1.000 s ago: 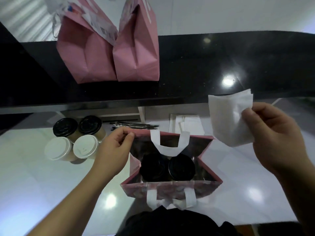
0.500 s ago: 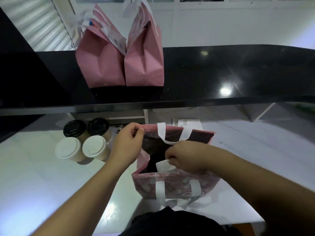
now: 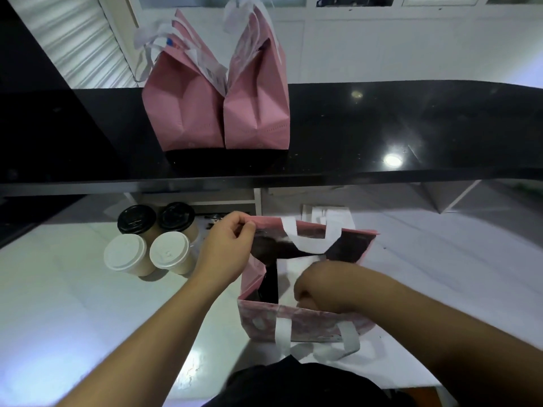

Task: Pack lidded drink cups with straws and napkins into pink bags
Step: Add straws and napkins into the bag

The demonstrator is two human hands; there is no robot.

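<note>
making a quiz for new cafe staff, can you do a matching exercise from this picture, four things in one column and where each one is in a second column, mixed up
Things
1. left hand
2. right hand
3. two closed pink bags
4. four lidded cups

Places
A. standing side by side on the black counter
B. down inside the open pink bag, on the napkin
C. pinching the open bag's far rim
D. grouped on the white table, left of the open bag

Pairs: 1-C, 2-B, 3-A, 4-D
</note>
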